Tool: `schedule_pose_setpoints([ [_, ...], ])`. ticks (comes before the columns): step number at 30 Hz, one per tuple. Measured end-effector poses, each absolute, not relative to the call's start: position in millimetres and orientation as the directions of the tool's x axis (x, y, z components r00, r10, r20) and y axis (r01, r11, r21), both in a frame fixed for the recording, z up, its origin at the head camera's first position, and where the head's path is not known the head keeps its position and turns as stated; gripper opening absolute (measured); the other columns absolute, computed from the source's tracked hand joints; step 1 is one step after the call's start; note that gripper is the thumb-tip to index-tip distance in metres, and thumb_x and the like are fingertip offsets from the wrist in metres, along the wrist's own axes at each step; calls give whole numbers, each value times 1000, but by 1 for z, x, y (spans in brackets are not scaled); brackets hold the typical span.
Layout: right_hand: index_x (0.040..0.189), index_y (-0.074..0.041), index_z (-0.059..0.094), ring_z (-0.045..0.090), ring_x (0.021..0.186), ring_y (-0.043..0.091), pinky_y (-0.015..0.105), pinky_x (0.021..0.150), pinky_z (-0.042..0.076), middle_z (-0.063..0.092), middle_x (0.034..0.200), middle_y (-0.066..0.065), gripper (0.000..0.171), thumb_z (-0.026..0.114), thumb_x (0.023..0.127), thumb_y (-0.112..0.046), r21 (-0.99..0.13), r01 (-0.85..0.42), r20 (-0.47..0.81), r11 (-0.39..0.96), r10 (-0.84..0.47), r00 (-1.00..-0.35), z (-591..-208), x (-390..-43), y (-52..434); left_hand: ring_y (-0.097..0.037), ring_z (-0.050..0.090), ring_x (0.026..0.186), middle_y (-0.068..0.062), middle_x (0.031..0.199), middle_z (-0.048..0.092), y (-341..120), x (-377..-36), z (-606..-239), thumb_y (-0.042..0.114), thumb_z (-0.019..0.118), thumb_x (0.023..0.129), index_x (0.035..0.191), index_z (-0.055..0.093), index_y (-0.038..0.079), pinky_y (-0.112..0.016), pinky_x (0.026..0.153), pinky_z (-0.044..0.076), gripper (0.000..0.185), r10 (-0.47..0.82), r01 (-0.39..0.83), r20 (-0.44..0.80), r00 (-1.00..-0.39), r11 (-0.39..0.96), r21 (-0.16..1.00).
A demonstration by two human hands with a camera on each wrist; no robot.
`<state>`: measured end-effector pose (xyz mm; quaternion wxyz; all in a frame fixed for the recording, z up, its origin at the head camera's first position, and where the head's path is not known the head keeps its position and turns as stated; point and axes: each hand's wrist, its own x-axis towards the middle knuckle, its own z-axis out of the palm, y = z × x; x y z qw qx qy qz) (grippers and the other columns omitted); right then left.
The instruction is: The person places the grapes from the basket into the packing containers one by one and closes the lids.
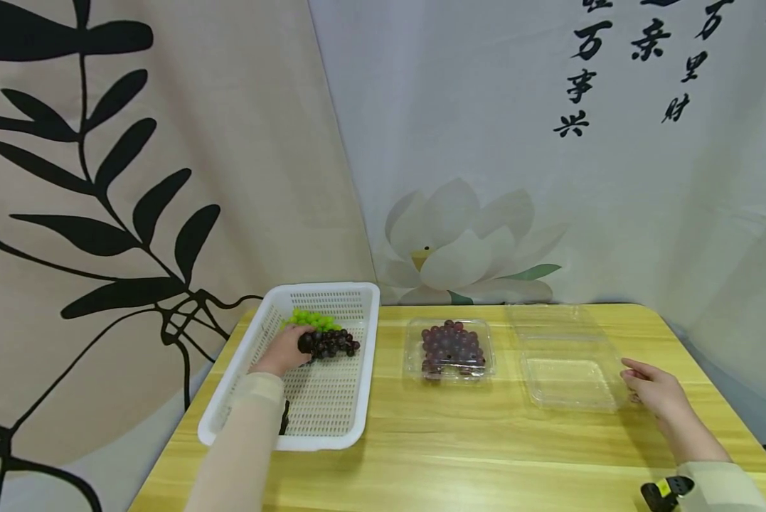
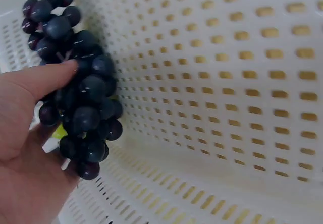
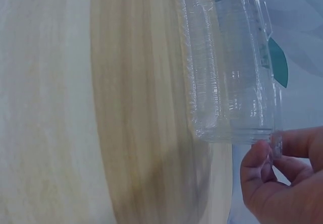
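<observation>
- Left hand is inside the white basket, at the table's back-left corner.
- It grasps a dark grape bunch: in the left wrist view the thumb presses the side of the dark bunch and the palm cups it from below.
- Dark bunch lies at or just above the basket floor, toward the far end; cannot tell whether it touches the mesh.
- Green grapes lie in the basket just behind the dark bunch, by the far wall. A bit of green shows behind the bunch in the left wrist view.
- A small dark thing lies on the basket floor near the front edge, beside the left sleeve; too small to identify.
- Middle of the table, toward the back edge: clear clamshell tray holding red-purple grapes, lid not over it.
- Right of that: an empty clear clamshell, opened out, lid half toward the back edge.
- Right hand is at the right rim of the empty clamshell, near the table's right edge.
- In the right wrist view, thumb and fingertips pinch the clamshell's rim corner; light grasp, hand not clenched.
- Black-and-yellow wrist device on the right sleeve at the front edge.
- The two hands are well apart, with the grape tray between them.
</observation>
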<state>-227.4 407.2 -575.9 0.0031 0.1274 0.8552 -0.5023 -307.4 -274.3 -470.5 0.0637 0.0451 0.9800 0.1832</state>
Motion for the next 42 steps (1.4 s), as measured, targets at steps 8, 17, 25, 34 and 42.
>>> schedule_pose_setpoints([
  [8,146,6,25,54,77,-1,26,62,53,55,97,-10,54,40,101,-20,-866,277,-207,416,208,-956,-513,-206,374,-43,49,116,-21,135,47,-266,-305,-471,10,75,78,139,46,16,-56,92,45,67,75,55,-84,-994,973,224],
  [17,144,10,23,52,75,-4,24,66,53,56,103,4,52,37,102,-17,-850,292,-222,439,205,-953,-492,-196,361,-33,56,96,-16,116,52,-261,-303,-473,21,77,80,124,60,18,-49,84,49,48,67,57,-41,-997,975,214],
  [25,147,3,27,55,78,0,23,62,53,56,94,-14,57,43,101,-26,-872,281,-207,400,220,-953,-545,-219,394,-44,49,120,-13,129,59,-260,-305,-476,24,78,77,128,58,20,-59,96,40,55,120,99,-92,-989,973,207],
  [34,146,0,31,54,75,-5,19,58,52,51,91,-19,57,46,100,-29,-885,270,-192,379,231,-954,-553,-221,396,-45,36,132,-16,140,49,-263,-303,-477,22,74,82,136,53,18,-61,104,33,58,86,5,-214,-973,936,353],
  [42,146,2,30,54,75,-2,26,56,51,55,91,-15,55,47,99,-22,-885,306,-234,350,235,-943,-530,-215,385,-41,45,126,-19,138,50,-269,-300,-469,14,72,84,128,60,13,-52,96,46,46,157,31,-195,-968,848,530],
])
